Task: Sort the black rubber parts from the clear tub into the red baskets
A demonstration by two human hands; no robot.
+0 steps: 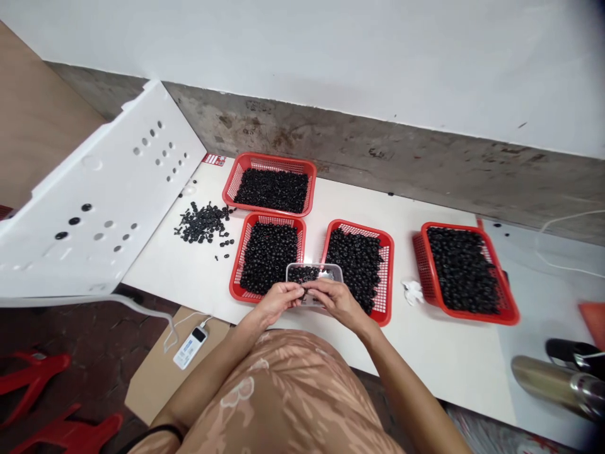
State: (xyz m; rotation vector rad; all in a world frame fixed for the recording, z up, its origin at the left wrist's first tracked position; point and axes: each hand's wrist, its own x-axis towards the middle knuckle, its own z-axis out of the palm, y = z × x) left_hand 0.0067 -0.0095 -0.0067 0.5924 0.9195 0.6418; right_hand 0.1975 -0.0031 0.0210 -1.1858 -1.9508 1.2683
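My left hand (282, 298) and my right hand (331, 296) meet fingertip to fingertip at the front of the table. Between them they pinch a small black part (305, 291), mostly covered by the fingers. Just beneath sits a clear plastic box (336, 271) with black round pieces inside. To its left stands a red basket (236, 277) full of black rings. On its right, another red basket (387, 277) is heaped with black round pieces. Behind, a third red basket (309, 167) holds smaller black parts.
Loose black parts (201, 222) lie piled on the white table (161, 271). A further red basket (420, 261) stands right, near a crumpled white scrap (413, 292). A white perforated panel (101, 195) leans at left. A power bank (190, 347) with cable rests on cardboard. A metallic flask (543, 378) lies far right.
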